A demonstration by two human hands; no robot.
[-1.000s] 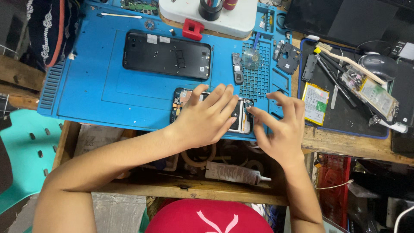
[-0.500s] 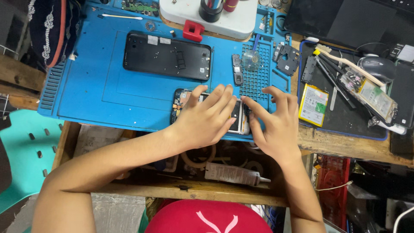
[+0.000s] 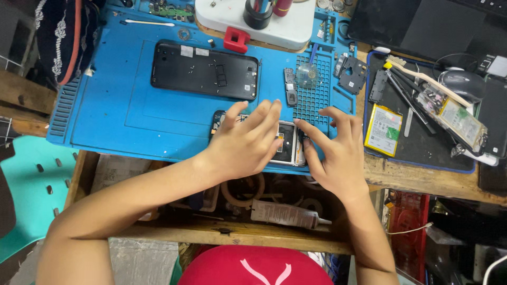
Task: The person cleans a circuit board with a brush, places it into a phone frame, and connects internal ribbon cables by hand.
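Note:
An opened phone body (image 3: pixel 288 142) lies near the front edge of a blue work mat (image 3: pixel 121 105). My left hand (image 3: pixel 245 142) rests flat over most of it, fingers spread and pointing right. My right hand (image 3: pixel 335 153) sits at the phone's right end, its fingertips touching that edge. A black phone back cover (image 3: pixel 203 69) lies further back on the mat, apart from both hands.
A yellow phone battery (image 3: pixel 384 130), tweezers, a brush and small parts lie on a dark mat (image 3: pixel 422 153) at right. A white stand (image 3: pixel 285 26) with a red clip is at the back. A glue tube (image 3: pixel 285 214) lies on the shelf below. A teal chair (image 3: pixel 31 190) stands left.
My right hand moved left from the mat's right edge onto the phone's right end. The left hand stayed on the phone.

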